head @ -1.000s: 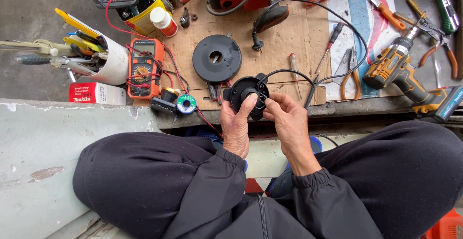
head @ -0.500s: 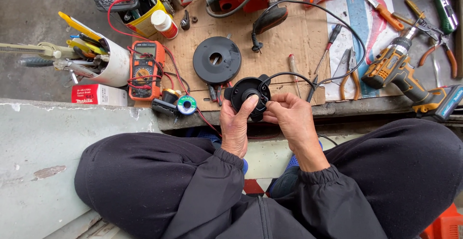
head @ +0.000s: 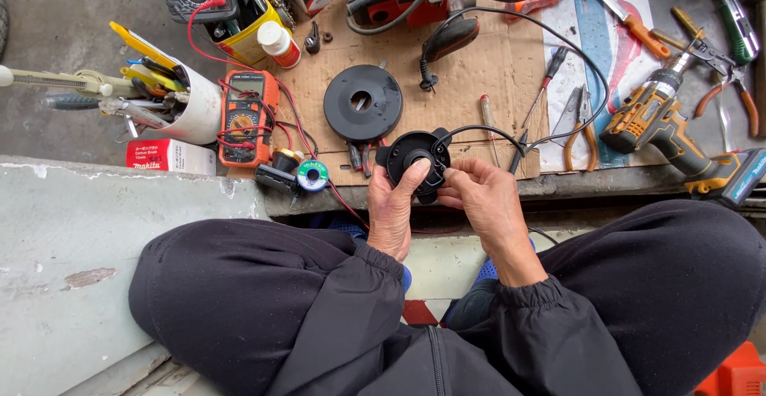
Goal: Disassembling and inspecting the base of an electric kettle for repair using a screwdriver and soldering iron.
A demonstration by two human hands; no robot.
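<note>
Black round motor part (head: 416, 160), with lobed edges and a hole through its middle, is held up between both hands just above the near edge of the cardboard sheet (head: 495, 69), over the gap between the person's knees. Left hand (head: 392, 208) grips it from below and from the left, the thumb pressed up across its face beside the central hole and the other fingers curled behind, so the part sits at the top of that hand. Right hand (head: 483, 200) lies just to the right of the part, its fingertips pinched together against the right rim, where a thin black cable (head: 511, 130) leaves the part and arcs away to the right over the cardboard. Just beyond the held part, flat on the cardboard, lies a larger black disc (head: 363, 102) with an opening at its centre, close to it but apart. To the left stand an orange multimeter (head: 247, 116) with red leads and a small spool of solder wire (head: 312, 176); a white tub of hand tools (head: 191, 104) sits further left. Well to the right rests a cordless drill (head: 666, 128), with pliers (head: 581, 124) and screwdrivers (head: 546, 85) between it and the hands.
</note>
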